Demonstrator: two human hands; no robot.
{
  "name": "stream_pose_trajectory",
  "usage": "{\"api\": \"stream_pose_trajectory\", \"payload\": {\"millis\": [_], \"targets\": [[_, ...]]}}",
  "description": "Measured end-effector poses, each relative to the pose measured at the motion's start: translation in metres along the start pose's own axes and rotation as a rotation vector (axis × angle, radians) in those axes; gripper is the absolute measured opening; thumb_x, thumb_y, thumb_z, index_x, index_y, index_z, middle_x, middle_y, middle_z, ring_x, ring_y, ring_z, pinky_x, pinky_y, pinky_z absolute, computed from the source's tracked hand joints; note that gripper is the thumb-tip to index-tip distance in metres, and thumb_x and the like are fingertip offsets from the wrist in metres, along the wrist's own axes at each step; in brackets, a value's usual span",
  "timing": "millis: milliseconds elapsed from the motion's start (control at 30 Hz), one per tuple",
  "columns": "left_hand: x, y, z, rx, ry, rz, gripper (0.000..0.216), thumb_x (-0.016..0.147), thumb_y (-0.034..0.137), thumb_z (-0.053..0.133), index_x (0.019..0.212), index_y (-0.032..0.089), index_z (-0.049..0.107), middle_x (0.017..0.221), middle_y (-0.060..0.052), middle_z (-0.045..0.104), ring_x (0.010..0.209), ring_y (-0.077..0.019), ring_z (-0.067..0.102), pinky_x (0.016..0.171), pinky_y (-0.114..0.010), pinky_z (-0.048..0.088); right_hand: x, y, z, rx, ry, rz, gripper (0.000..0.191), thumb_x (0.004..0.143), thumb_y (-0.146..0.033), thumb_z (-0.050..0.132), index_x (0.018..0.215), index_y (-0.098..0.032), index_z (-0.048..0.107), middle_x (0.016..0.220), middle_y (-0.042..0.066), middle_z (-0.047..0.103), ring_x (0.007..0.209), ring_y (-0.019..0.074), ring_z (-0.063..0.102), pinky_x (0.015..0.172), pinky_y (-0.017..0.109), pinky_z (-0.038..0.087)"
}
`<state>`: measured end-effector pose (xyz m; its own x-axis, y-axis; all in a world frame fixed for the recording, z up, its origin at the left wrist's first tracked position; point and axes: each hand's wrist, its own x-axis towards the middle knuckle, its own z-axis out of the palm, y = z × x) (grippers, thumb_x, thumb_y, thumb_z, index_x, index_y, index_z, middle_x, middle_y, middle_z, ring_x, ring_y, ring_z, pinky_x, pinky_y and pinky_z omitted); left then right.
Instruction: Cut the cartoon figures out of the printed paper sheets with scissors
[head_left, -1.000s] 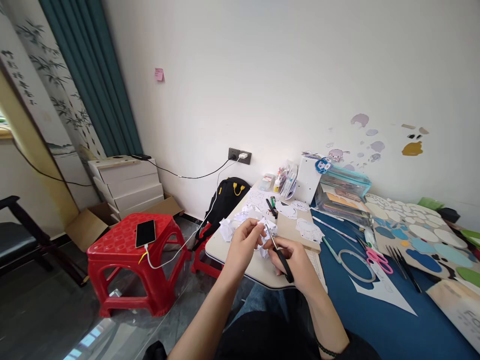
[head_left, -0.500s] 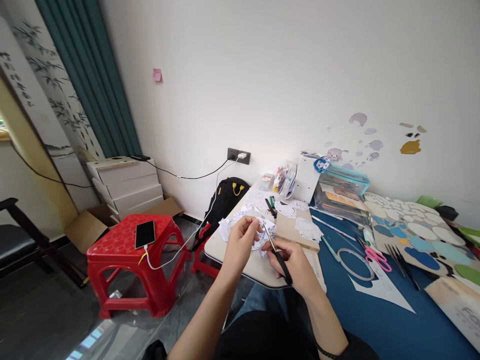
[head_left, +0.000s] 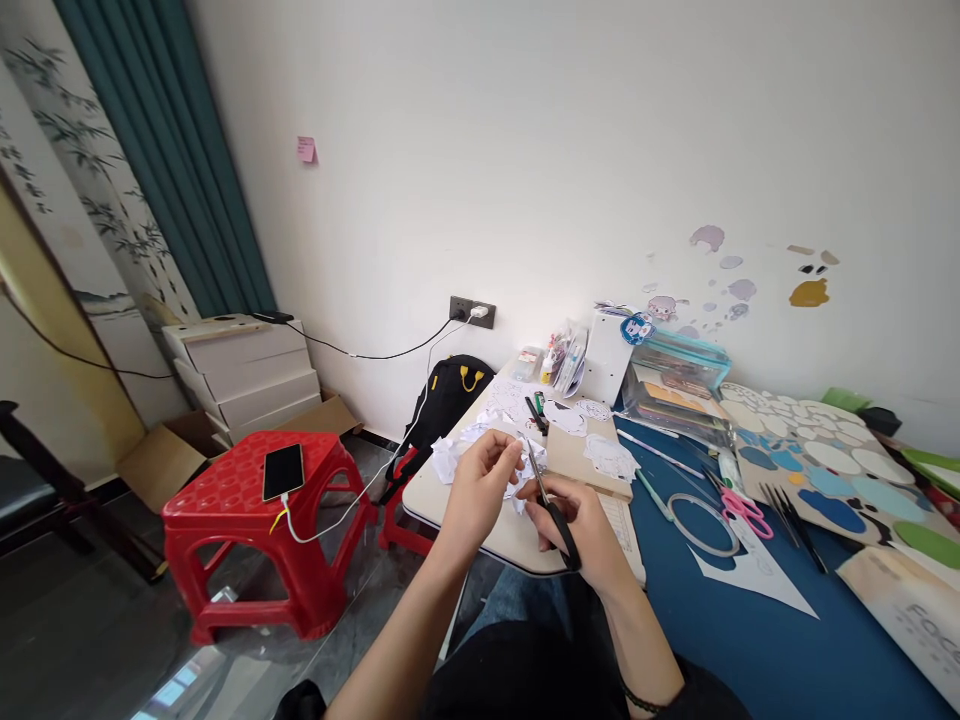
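Observation:
My left hand (head_left: 480, 490) pinches a small piece of white paper (head_left: 523, 470) above the near corner of the beige table (head_left: 450, 500). My right hand (head_left: 581, 525) grips black-handled scissors (head_left: 551, 505), their blades pointing up into that paper. Crumpled white paper scraps (head_left: 454, 455) lie on the table just beyond both hands. A tan board (head_left: 577, 455) with a cut-out figure lies to the right of them.
A blue mat (head_left: 750, 620) at right carries pink scissors (head_left: 742, 508), a ring, pens and a sheet of round stickers (head_left: 825, 460). A red stool (head_left: 247, 520) with a charging phone (head_left: 283, 471) stands at left, a black backpack (head_left: 446, 395) behind the table, white boxes (head_left: 240, 370) by the curtain.
The view has shifted slightly, so everything sits a little to the left. Both hands stay together on the paper and the scissors, with the blades still at the paper.

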<state>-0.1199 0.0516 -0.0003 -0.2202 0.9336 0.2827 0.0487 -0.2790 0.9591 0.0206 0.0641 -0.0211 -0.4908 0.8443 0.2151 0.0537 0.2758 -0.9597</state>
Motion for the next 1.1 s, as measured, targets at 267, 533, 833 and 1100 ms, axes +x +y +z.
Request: {"api": "stream_pose_trajectory", "payload": {"millis": [267, 533, 833, 1100], "targets": [[0.0, 0.004, 0.001, 0.043, -0.048, 0.002, 0.021, 0.084, 0.035, 0.051, 0.072, 0.018, 0.052, 0.065, 0.002, 0.053, 0.057, -0.0114, 0.048, 0.055, -0.024, 0.036, 0.001, 0.0, -0.002, -0.008, 0.016, 0.0, 0.011, 0.078, -0.025, 0.059, 0.079, -0.015, 0.063, 0.05, -0.006, 0.044, 0.041, 0.0093, 0.043, 0.044, 0.022, 0.037], [0.003, 0.009, -0.001, 0.125, -0.052, 0.007, 0.019, 0.084, 0.032, 0.05, 0.071, 0.018, 0.052, 0.066, 0.002, 0.054, 0.059, -0.0124, 0.049, 0.058, -0.025, 0.036, 0.004, 0.0, -0.004, -0.033, 0.03, 0.04, 0.013, 0.074, -0.024, 0.058, 0.078, -0.013, 0.064, 0.047, -0.006, 0.04, 0.04, 0.0083, 0.039, 0.042, 0.021, 0.038], [0.01, 0.0, 0.001, 0.134, -0.037, 0.002, 0.018, 0.086, 0.031, 0.047, 0.073, 0.018, 0.051, 0.068, 0.001, 0.056, 0.059, -0.0123, 0.05, 0.057, -0.025, 0.036, 0.008, 0.006, -0.003, -0.036, 0.052, 0.05, 0.011, 0.074, -0.021, 0.056, 0.077, -0.014, 0.064, 0.046, -0.007, 0.038, 0.04, 0.008, 0.038, 0.04, 0.02, 0.037], [0.006, -0.003, 0.004, 0.065, -0.077, -0.027, 0.019, 0.084, 0.033, 0.05, 0.075, 0.017, 0.052, 0.068, 0.001, 0.056, 0.058, -0.0113, 0.05, 0.054, -0.023, 0.036, 0.006, 0.005, -0.002, -0.021, 0.065, 0.044, 0.009, 0.073, -0.021, 0.055, 0.073, -0.014, 0.061, 0.05, -0.006, 0.04, 0.041, 0.0079, 0.039, 0.042, 0.02, 0.038]]}}
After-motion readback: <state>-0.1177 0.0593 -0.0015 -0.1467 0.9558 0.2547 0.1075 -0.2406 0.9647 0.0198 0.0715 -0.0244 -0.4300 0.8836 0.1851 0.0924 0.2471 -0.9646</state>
